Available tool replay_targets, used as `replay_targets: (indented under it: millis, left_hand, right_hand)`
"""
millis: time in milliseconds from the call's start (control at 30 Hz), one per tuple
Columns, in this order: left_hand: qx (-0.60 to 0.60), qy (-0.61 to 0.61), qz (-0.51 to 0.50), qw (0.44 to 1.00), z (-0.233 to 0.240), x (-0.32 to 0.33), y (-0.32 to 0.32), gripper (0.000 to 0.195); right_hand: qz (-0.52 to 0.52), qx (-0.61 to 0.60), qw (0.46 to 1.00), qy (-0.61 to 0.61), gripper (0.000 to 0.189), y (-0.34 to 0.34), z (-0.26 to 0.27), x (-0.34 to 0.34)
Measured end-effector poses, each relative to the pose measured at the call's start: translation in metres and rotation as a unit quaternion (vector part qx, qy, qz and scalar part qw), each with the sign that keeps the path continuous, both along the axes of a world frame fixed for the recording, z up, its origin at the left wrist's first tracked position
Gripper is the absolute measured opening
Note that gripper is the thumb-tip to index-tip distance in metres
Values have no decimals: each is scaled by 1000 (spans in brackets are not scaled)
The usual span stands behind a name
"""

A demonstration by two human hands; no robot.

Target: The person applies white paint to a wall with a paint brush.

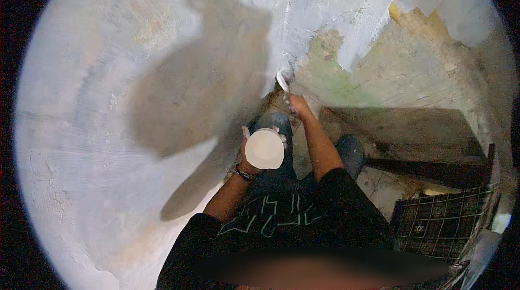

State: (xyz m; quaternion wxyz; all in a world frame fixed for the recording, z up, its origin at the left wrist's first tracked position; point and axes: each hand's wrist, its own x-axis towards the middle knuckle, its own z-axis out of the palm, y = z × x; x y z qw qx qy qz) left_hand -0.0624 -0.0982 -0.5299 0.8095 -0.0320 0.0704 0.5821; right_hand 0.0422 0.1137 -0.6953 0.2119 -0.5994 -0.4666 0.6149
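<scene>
My left hand (245, 150) is wrapped around a round container of smooth off-white paint (264, 148), held low in front of my body. Its fingertips look smeared white, and a bracelet circles the wrist. In my right hand (297, 105) is a small brush-like tool whose white, curved head (281, 79) points away from me. That head is at the foot of the wall corner; whether it touches the surface, I cannot tell. White paint, streaked and uneven, covers the left wall (101, 87). On the right wall, bare greenish and brown plaster (331, 72) shows below the white.
A dark wooden beam or frame (426, 172) runs along the right side. Nearer, at lower right, stands a dark patterned panel crossed by a light grid (443, 225). My knees (349, 152) are bent close to the corner. Broad shadows fall across the left wall.
</scene>
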Motion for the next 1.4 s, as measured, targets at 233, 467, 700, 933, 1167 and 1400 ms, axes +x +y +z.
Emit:
replay_targets:
  millis: [233,467,700,933,1167,1400]
  left_hand:
    - [30,3,-9,1000,-8,-1,-1,88]
    - [-50,-16,-16,999,-5,1,-13,89]
    - [19,-31,7,999,-6,0,-7,91]
    - [-8,-14,20,1000,-7,-2,-6,89]
    - [-12,-1,16,1000,-7,1,7,96]
    - [-61,20,26,998,-17,7,10,92]
  right_hand:
    - [-20,-227,948,223,20,6,-12,3]
    - [-47,-247,902,350,25,8,14,-9]
    - [-81,-190,958,198,23,-15,-11,2]
    - [-60,-46,987,140,22,-16,7,3]
    - [-30,-134,982,133,13,-21,50,7]
    - [-119,-102,915,371,17,-29,188,-7]
